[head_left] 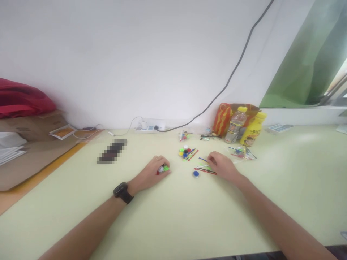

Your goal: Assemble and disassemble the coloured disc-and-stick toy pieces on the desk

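Note:
My left hand point(151, 174) rests on the pale green table point(173, 216), fingers curled around a small cluster of coloured round pieces point(162, 168), green, white and red. A black watch sits on that wrist. My right hand point(222, 167) lies further right with its fingers closed down on thin coloured sticks point(206, 169), red, green and blue. A blue round piece point(195, 173) lies just left of those sticks. Behind, a small pile of round pieces and sticks point(187, 153) sits between my hands.
A clear bag of sticks point(241, 152) lies right of my right hand. At the back stand two yellow-capped bottles point(235, 126), an orange bag point(222, 118), glasses point(210, 137), another small bag point(183, 135) and a power strip point(150, 127) with cables. Cardboard lies at left.

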A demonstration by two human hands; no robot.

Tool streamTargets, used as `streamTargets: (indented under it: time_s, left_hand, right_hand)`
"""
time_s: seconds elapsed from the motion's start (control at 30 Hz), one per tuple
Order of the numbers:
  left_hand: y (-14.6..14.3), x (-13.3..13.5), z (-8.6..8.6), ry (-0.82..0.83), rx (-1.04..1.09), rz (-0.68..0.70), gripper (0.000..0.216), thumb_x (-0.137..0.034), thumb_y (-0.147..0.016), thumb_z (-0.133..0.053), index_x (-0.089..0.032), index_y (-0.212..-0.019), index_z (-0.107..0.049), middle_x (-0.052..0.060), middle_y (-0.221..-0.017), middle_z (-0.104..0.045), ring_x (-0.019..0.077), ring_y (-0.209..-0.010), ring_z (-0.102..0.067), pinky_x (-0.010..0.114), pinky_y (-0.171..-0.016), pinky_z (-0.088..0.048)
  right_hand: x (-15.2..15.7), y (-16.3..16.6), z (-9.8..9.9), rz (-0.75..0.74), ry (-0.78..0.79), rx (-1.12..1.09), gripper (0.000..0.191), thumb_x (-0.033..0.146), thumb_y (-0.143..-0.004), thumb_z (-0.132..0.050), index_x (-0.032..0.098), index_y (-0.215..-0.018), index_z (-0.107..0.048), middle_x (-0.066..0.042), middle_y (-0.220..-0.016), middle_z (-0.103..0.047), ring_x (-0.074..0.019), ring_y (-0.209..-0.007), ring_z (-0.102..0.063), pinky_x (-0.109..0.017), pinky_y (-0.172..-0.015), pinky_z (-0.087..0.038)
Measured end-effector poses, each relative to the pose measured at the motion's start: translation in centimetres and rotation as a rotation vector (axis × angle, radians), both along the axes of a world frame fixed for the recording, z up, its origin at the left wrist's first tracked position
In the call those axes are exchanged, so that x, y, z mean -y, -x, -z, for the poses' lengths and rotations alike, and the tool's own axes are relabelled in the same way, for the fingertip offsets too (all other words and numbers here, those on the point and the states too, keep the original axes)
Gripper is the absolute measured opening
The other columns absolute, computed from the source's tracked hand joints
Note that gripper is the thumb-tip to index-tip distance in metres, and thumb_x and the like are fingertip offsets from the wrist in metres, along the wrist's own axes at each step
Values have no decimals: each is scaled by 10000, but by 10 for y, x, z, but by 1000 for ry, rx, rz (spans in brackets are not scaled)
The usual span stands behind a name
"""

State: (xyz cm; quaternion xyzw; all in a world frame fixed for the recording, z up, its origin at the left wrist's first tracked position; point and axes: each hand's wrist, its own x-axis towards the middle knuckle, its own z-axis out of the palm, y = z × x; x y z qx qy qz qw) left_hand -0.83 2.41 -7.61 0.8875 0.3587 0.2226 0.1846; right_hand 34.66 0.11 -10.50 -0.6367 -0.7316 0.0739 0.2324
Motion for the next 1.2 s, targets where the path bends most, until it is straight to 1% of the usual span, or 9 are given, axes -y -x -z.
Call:
streamTargets:
  time_s: [0.17,0.3,0.47,0.6,0.73,0.83,0.93,1.07,1.2]
  left_hand:
    - [-1,1,0,-90,28,-25,282,-421,-954,-639,-257,-1184,-648,79,-1269,-633,280,-1217,-543,453,-1051,-477]
    - [-16,19,-8,-206,34,24,372,-382,-988,-613,-293,-1348,-590,84,-1420,-586,287,-1349,-482,494,-1152,-420]
    - [-44,55,-17,-87,-40,222,587,-411,-1017,-575,-351,-1569,-384,41,-1632,-414,267,-1500,-371,484,-1241,-359]
    - [-57,67,-14,11,-120,334,755,-513,-1000,-577,-331,-1646,-231,37,-1716,-242,301,-1574,-247,512,-1267,-322]
    - [-57,65,-7,30,-159,365,689,-521,-1003,-562,-310,-1616,-329,39,-1686,-325,319,-1571,-257,508,-1266,-323]
    - [-54,62,-6,7,-113,345,583,-449,-999,-590,-292,-1544,-449,72,-1600,-469,306,-1502,-386,488,-1240,-362]
    - [-51,60,-5,-21,-17,315,484,-346,-1000,-593,-278,-1473,-518,104,-1423,-604,280,-1358,-524,459,-1173,-435]
    - [-48,56,-1,5,17,218,427,-284,-990,-597,-264,-1415,-560,109,-1382,-584,261,-1289,-560,423,-1108,-481]
    - [-47,51,5,24,42,203,316,-255,-1013,-559,-254,-1323,-619,98,-1360,-608,254,-1281,-559,418,-1112,-464]
  right_hand:
    - [1,0,0,6,-21,-8,102,245,-927,-525,229,-850,-590,-44,-912,-703,-201,-806,-639,-315,-656,-404]
    - [0,3,1,9,-2,5,83,213,-900,-556,233,-835,-604,-46,-905,-715,-205,-819,-647,-315,-673,-411]
    - [-1,6,1,56,-5,5,82,186,-885,-579,226,-817,-604,-49,-906,-720,-200,-816,-646,-310,-668,-400]
    - [-2,5,2,84,-3,30,99,175,-874,-586,226,-789,-590,-47,-876,-717,-203,-803,-638,-310,-659,-385]
    - [-3,2,5,72,-13,23,108,184,-896,-552,226,-800,-576,-45,-886,-715,-204,-807,-637,-314,-656,-377]
    - [-3,0,7,79,-40,-13,92,209,-909,-529,229,-826,-563,-44,-882,-708,-210,-807,-635,-319,-673,-391]
    - [-4,-1,6,92,-89,-60,86,244,-934,-494,233,-859,-535,-43,-865,-697,-221,-804,-633,-324,-683,-402]
    - [-3,-1,3,70,-143,-139,97,270,-972,-444,237,-895,-493,-36,-837,-680,-220,-755,-626,-331,-687,-418]
    - [-1,3,0,14,-177,-211,70,260,-966,-473,235,-962,-538,-48,-912,-692,-233,-857,-653,-357,-775,-464]
